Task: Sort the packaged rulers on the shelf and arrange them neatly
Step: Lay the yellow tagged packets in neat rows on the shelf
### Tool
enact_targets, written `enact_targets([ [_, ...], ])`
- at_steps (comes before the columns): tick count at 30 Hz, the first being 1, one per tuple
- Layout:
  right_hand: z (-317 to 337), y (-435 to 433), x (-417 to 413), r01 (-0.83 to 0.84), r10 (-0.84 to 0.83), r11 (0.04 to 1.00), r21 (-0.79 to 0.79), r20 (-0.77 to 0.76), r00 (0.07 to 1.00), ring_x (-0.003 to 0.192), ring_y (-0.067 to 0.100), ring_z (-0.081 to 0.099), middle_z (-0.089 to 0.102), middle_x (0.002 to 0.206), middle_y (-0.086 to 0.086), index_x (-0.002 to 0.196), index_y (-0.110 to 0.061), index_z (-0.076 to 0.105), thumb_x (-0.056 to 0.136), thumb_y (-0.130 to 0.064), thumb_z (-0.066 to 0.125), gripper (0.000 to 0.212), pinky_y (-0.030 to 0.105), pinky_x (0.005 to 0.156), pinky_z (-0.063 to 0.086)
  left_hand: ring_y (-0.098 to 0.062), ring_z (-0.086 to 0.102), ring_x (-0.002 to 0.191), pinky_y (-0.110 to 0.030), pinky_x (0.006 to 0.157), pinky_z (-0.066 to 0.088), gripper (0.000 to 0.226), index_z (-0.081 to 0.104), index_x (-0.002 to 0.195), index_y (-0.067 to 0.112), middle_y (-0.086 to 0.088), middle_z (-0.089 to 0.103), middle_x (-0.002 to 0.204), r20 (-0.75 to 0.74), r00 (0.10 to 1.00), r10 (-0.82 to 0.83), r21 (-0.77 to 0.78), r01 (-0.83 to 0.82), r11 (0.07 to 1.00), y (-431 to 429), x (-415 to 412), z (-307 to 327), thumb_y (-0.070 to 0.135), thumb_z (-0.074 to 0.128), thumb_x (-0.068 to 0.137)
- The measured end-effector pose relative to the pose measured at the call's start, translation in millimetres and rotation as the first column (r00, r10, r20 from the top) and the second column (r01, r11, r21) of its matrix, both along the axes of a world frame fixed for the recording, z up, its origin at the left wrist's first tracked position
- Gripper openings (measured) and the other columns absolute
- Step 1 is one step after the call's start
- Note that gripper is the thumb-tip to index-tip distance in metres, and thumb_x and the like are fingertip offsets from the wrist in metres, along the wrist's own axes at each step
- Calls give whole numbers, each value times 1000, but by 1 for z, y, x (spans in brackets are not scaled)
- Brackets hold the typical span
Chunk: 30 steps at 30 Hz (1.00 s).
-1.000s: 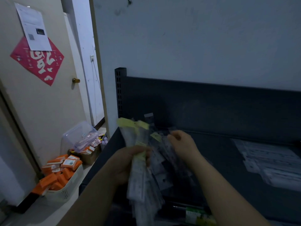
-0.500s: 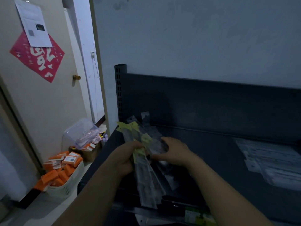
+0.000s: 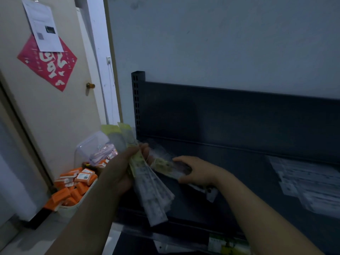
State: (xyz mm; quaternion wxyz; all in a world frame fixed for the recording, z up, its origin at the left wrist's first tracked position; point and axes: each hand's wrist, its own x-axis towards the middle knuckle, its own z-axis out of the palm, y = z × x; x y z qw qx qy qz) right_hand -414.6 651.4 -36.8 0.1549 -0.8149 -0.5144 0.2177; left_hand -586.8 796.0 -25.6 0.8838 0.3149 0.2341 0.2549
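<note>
Several packaged rulers fan out from my left hand, gripped near their yellow header cards, lower ends hanging over the front edge of the dark shelf. My right hand clasps one separate ruler pack, held flat just above the shelf. More packs lie on the shelf, well apart to the right. Orange boxes fill a white basket on the floor by the door.
</note>
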Motion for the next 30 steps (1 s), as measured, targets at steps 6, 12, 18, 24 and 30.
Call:
enact_targets([
  [6,7,-25,-24,-150,150,989,-14,17,989,129,11,37,36,145,-8,144,-33,33,84,-30,67,68,24,105,34,-9,56,68,-28,68,58,11,59,87,9,0,57,75,120,991,56,-124,-41,991,9,13,-4,19,63,84],
  [12,18,-43,-18,-134,137,991,29,-180,974,111,11,59,61,124,-8,130,-26,52,82,-19,68,51,28,95,49,-7,50,57,-22,59,56,22,54,74,15,4,51,63,204,968,145,-149,-115,982,2,42,3,28,61,90],
  [18,36,-45,-6,247,-39,934,258,-615,787,122,12,50,51,138,2,141,-15,40,91,-9,55,52,28,107,39,-6,53,56,-27,73,53,26,51,74,18,6,52,66,321,941,111,-32,-106,994,-20,78,16,28,50,98],
  [24,43,-33,8,246,-110,920,305,-401,910,87,12,69,72,96,-3,104,-22,67,67,-31,85,42,33,79,57,-13,59,74,-36,82,48,14,57,89,20,4,64,76,311,950,-27,131,-15,991,-47,104,24,26,48,98],
  [30,54,-33,37,232,-148,930,286,-287,946,83,7,67,70,91,-9,99,-26,64,67,-25,85,38,26,75,57,-17,64,95,-35,83,55,35,56,118,18,-1,68,101,201,968,-150,352,72,933,-36,116,18,29,58,85],
])
